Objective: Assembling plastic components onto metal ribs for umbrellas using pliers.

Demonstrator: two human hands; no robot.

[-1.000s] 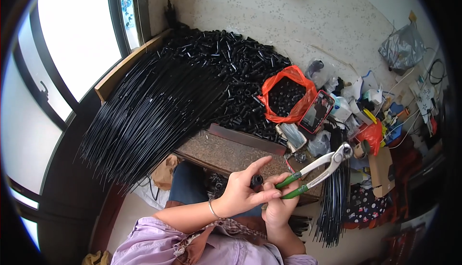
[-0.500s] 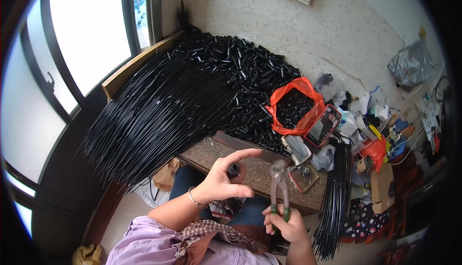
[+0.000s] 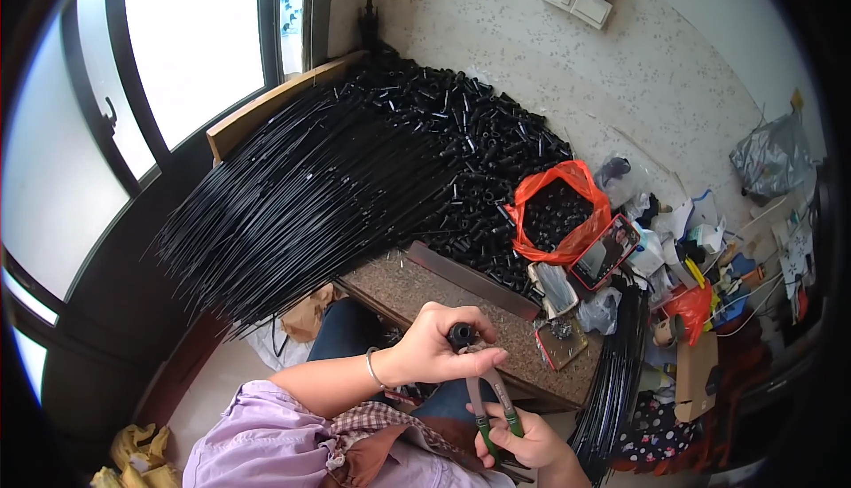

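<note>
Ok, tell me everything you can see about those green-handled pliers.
The green-handled metal pliers stand nearly upright below the table edge, grey jaws up, two green grips down. The right hand wraps the grips. The jaw tips meet a small black tube piece pinched in the left hand. Whether the jaws bite it cannot be told.

The pliers [image 3: 490,399] show dull grey metal arms and smooth green plastic grips. The small tube piece [image 3: 461,335] in the left hand [image 3: 434,346] looks black, glossy plastic, like the heaped tube pieces [image 3: 479,147] and long rods [image 3: 310,195]. The desk [image 3: 417,288] top is speckled brown stone, polished. The orange bag [image 3: 567,182] is thin, shiny plastic.
</note>
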